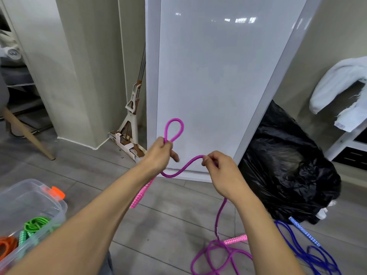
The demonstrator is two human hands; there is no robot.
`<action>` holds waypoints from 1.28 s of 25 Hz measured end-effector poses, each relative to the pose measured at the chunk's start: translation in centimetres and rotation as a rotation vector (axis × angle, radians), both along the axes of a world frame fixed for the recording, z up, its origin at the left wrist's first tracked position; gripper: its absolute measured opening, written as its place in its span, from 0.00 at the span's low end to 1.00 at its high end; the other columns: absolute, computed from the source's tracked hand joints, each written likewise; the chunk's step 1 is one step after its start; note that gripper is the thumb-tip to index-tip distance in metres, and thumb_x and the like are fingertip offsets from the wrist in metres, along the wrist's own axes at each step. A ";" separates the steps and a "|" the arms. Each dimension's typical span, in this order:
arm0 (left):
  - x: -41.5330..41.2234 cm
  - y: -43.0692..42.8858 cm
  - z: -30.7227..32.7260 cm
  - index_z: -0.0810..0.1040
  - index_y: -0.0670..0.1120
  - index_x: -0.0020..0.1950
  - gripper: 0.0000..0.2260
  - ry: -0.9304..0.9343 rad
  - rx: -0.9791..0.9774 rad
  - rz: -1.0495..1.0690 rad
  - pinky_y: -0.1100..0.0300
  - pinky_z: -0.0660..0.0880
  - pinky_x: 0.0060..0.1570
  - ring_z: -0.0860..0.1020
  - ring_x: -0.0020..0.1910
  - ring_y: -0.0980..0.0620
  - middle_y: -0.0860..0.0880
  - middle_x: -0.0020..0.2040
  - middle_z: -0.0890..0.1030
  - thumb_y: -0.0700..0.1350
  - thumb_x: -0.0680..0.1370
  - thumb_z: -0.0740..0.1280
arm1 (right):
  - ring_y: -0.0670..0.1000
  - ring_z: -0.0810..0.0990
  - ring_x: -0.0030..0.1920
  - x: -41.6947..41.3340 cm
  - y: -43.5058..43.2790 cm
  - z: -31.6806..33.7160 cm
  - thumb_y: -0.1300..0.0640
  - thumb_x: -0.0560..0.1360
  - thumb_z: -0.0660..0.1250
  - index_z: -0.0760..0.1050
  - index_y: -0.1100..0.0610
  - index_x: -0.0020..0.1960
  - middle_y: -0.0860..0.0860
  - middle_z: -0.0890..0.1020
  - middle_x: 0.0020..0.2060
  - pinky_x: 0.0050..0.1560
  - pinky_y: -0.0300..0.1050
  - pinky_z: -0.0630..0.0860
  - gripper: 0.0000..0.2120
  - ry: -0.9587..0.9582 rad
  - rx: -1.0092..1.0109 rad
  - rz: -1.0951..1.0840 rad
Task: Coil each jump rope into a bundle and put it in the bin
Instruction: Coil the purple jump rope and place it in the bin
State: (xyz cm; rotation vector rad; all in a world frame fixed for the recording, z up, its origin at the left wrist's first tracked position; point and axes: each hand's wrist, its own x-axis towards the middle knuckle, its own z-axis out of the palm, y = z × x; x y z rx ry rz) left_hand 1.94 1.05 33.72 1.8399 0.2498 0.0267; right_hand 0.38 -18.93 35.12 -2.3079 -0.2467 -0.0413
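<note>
My left hand [161, 153] grips a magenta jump rope [182, 169], with a small loop standing up above the fist and one pink patterned handle [142, 193] hanging below my wrist. My right hand [218, 167] pinches the same rope a short way along; the rope sags between the two hands. The rest trails down to a loose pile on the floor [216, 257] beside its other pink handle [236, 239]. A blue jump rope [309, 255] lies loose at the lower right. The clear plastic bin [49, 197] at lower left holds a green rope bundle [34, 225] and an orange one [7, 245].
A white board [218, 76] leans against the wall straight ahead. A full black rubbish bag [288, 171] sits to its right, and a mop [131, 120] stands to its left. A chair leg [27, 133] is at far left, a white towel [337, 84] on a rack at far right.
</note>
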 end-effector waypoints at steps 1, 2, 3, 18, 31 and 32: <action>-0.8 -0.9 0.4 0.67 0.47 0.50 0.07 0.001 0.014 -0.074 0.58 0.63 0.29 0.64 0.26 0.51 0.49 0.43 0.86 0.47 0.84 0.53 | 0.43 0.75 0.38 0.0 0.3 0.0 0.51 0.84 0.59 0.79 0.54 0.50 0.44 0.80 0.39 0.35 0.35 0.68 0.12 0.003 0.029 -0.002; -1.4 -1.7 0.7 0.67 0.46 0.51 0.07 0.005 0.005 -0.129 0.58 0.63 0.29 0.63 0.27 0.51 0.50 0.45 0.87 0.47 0.84 0.53 | 0.43 0.76 0.39 0.0 0.5 -0.1 0.53 0.84 0.59 0.78 0.54 0.50 0.44 0.80 0.41 0.36 0.35 0.69 0.11 -0.001 0.052 -0.006; -1.9 -2.2 0.9 0.67 0.46 0.51 0.07 0.013 -0.032 -0.171 0.58 0.63 0.29 0.63 0.27 0.51 0.51 0.46 0.87 0.47 0.85 0.53 | 0.43 0.76 0.39 0.1 0.7 -0.3 0.53 0.84 0.58 0.78 0.54 0.50 0.43 0.80 0.41 0.37 0.37 0.69 0.11 -0.015 0.075 -0.017; -2.9 -3.6 0.7 0.72 0.46 0.45 0.16 0.112 -0.126 -0.459 0.61 0.61 0.31 0.62 0.30 0.54 0.53 0.32 0.69 0.54 0.85 0.53 | 0.54 0.78 0.37 0.0 1.5 -0.8 0.52 0.80 0.65 0.79 0.53 0.42 0.51 0.80 0.33 0.37 0.47 0.73 0.10 -0.082 0.149 -0.123; -3.3 -1.7 1.8 0.76 0.49 0.50 0.15 0.031 0.346 -0.630 0.62 0.68 0.37 0.68 0.34 0.55 0.53 0.39 0.72 0.58 0.83 0.57 | 0.57 0.80 0.41 0.2 0.9 -0.5 0.49 0.79 0.68 0.82 0.57 0.42 0.54 0.84 0.39 0.41 0.49 0.77 0.12 0.065 0.158 -0.135; -3.1 -1.7 1.6 0.75 0.49 0.47 0.16 -0.010 0.401 -0.601 0.61 0.68 0.37 0.67 0.33 0.55 0.52 0.38 0.72 0.58 0.83 0.55 | 0.57 0.79 0.40 0.2 0.8 -0.6 0.48 0.78 0.69 0.82 0.57 0.43 0.53 0.84 0.39 0.40 0.47 0.76 0.13 0.073 0.167 -0.133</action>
